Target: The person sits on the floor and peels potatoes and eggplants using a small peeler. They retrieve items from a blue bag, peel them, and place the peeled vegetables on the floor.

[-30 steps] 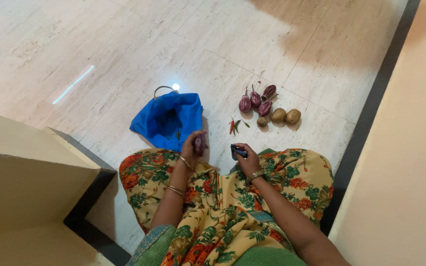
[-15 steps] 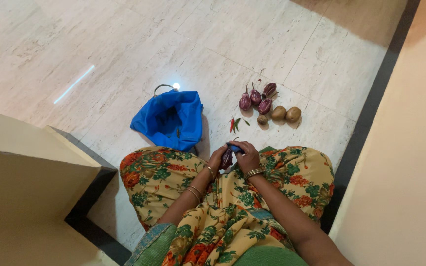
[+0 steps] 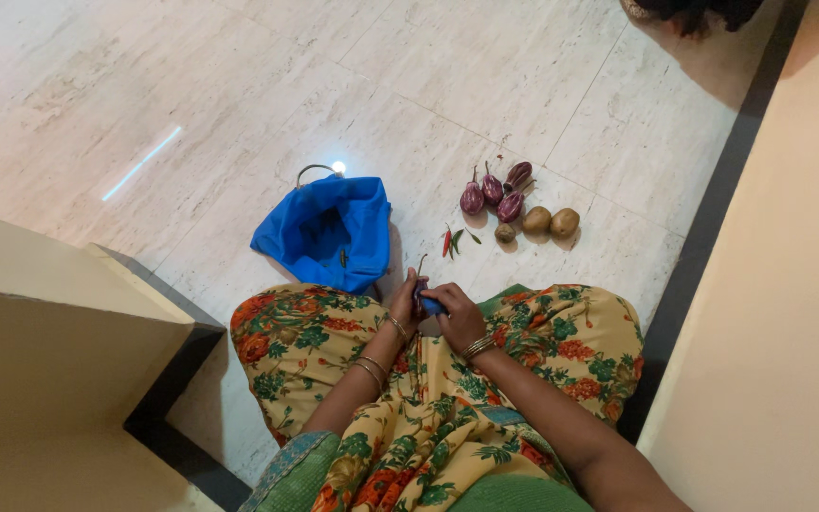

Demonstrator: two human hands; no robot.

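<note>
left hand (image 3: 405, 301) grips small aubergine (image 3: 419, 289), seemingly | right hand (image 3: 457, 318) touching, holds blue tool (image 3: 431, 305)

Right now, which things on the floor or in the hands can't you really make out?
- Small dark thing between the left hand and right hand: head view, mostly covered by fingers; kind unclear.
- Inside of the blue bag: folds and shadow hide the contents.
- Dark shape at the top: cut off by the edge.
- Red and green bits near the aubergines: too small, perhaps chillies.

Bag (image 3: 329, 232) on floor (image 3: 239, 95) ahead of lap; chillies (image 3: 449, 241) right of it; aubergines (image 3: 492, 192), potatoes (image 3: 550, 222) farther right.
</note>
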